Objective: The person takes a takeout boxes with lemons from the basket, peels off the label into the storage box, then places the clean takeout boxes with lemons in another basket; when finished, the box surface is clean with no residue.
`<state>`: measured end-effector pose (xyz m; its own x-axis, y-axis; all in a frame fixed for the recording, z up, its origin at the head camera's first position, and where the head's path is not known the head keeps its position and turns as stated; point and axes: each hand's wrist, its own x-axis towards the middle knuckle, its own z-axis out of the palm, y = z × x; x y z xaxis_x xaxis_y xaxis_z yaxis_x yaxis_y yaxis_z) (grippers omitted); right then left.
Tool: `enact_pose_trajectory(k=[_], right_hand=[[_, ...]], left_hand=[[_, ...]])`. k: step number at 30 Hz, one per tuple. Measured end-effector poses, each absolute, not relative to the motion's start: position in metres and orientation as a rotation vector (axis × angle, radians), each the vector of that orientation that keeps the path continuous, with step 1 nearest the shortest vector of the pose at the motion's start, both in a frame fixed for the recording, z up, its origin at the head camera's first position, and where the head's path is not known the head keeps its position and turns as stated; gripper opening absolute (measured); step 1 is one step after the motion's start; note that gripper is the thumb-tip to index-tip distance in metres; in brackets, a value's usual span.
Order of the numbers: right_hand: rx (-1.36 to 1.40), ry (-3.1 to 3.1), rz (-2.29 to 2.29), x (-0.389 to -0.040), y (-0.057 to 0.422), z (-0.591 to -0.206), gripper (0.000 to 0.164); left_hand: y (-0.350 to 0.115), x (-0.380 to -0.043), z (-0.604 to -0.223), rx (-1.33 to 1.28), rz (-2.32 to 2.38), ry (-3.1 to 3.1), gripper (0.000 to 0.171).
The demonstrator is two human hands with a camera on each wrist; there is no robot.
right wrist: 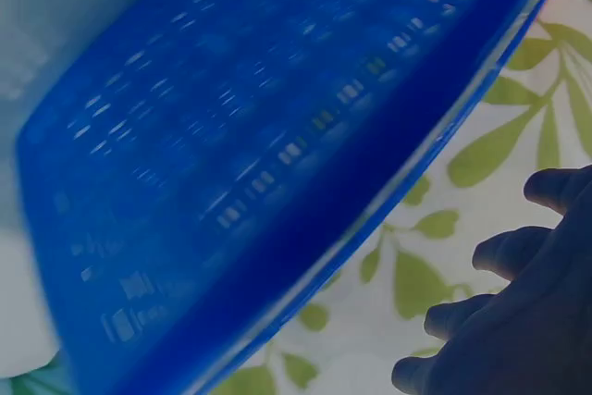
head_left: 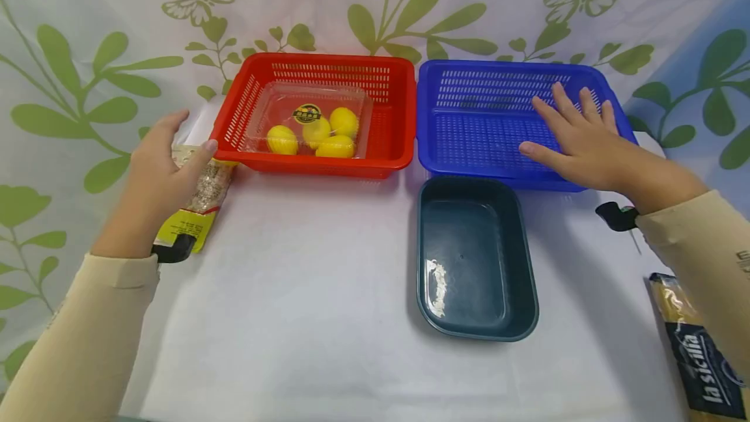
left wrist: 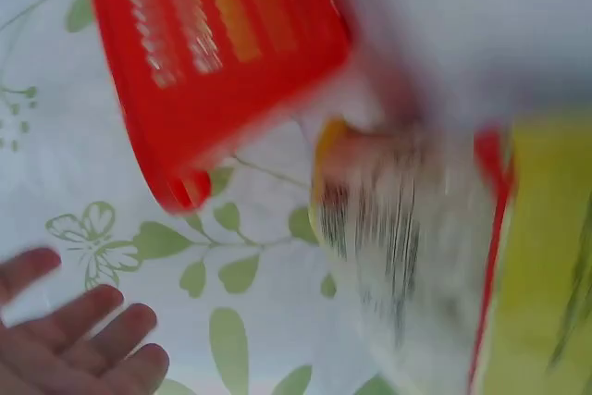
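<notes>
While both hands were spread with nothing in their grasp, the red basket (head_left: 389, 126) and blue basket (head_left: 480, 139) stood side by side at the far part of the table (head_left: 293, 292).
The left hand (head_left: 153, 178) was at the red basket's left end, above a printed packet (head_left: 205, 191); the right hand (head_left: 594, 152) was over the blue basket's right end; contact could not be confirmed for either. Such spacing probably gave each hand one basket within reach. The upright, slotted red basket bore a clear box (head_left: 275, 106) of yellow fruit (head_left: 336, 146), its walls presumably restraining the box. The blue basket, likewise slotted, showed no contents. A dark tub (head_left: 463, 279) stood just near of it, open side up.
</notes>
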<state>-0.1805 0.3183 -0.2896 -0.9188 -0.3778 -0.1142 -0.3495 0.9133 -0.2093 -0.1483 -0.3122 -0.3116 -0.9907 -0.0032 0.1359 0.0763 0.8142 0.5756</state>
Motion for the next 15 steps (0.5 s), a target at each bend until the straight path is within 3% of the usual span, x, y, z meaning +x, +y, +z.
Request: enact_pose_trajectory(k=[9,15], right_hand=[[-0.695,2.889,-0.343,-0.193,0.268,-0.285,0.090],[-0.789,2.833,-0.372,-0.201,0.231,-0.280,0.088]], left_hand=[[-0.300,-0.127,-0.328,0.348,-1.434,-2.464,0.057],[-0.283,-0.125,-0.341,0.401,-2.128,-1.946,0.055]])
